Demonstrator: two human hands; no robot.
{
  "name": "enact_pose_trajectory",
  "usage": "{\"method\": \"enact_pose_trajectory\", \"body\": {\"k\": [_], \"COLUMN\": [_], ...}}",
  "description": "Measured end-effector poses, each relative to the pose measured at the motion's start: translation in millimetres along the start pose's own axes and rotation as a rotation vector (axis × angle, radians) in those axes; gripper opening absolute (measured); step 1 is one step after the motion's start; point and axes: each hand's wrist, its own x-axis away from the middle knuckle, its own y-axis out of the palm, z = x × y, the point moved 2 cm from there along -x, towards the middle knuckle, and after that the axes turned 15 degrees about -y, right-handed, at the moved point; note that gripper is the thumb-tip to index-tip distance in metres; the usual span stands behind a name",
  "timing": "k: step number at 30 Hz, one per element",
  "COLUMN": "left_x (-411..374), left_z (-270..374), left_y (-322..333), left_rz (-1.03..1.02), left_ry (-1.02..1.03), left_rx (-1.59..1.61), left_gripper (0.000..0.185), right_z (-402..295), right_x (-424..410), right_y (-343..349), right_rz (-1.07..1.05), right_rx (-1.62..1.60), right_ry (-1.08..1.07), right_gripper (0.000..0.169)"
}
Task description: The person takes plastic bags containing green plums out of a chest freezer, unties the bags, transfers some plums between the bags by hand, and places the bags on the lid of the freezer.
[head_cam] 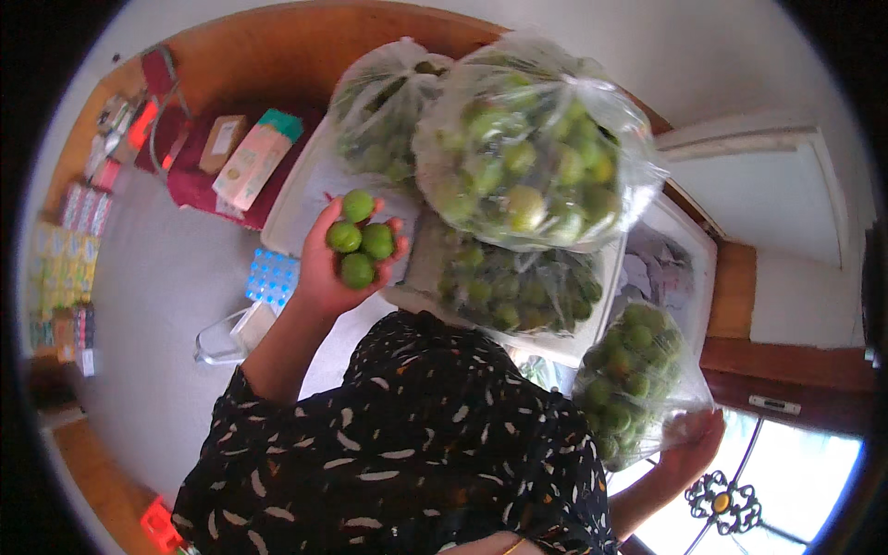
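Note:
My left hand is palm up, with several round green fruits that look like limes cupped in its bent fingers. My right hand, at the lower right, grips the gathered end of a clear plastic bag of green fruit hanging beside my body. Just beyond my left hand stands a big, full, knotted bag of green fruit, some of it yellowish. A flatter bag of the fruit lies in front of it, partly hidden. Another knotted bag is behind to the left.
The bags rest on a pale table. Left of it, a maroon chair seat bears a pink and green package and a brown box. Blue-capped bottles stand on the floor. Stacked packs line the wall.

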Motion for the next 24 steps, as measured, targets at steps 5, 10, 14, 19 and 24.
{"method": "enact_pose_trajectory", "body": {"k": [5,10,14,19,24], "left_x": [0,5,8,16,-9], "left_z": [7,18,39,68,55], "left_y": [5,7,8,46,74], "left_rz": [-0.01,-0.015,-0.1,-0.243,-0.648], "left_ry": [-0.026,-0.004,0.065,0.175,-0.039], "left_rx": [-0.075,-0.155,-0.247,-0.354,-0.43], "left_gripper": [0.045,0.045,0.043,0.043,0.051], "right_z": [12,15,15,24,20], "right_x": [10,28,50,67,119], "right_y": [-15,-9,-11,-37,-27], "right_rz": [-0.169,-0.058,0.067,-0.043,0.183], "right_rx": [-0.175,-0.091,-0.031,-0.117,0.012], "right_ry": [0.045,0.045,0.016,0.014,-0.028], "right_gripper": [0.02,0.02,0.02,0.019,0.02]}}
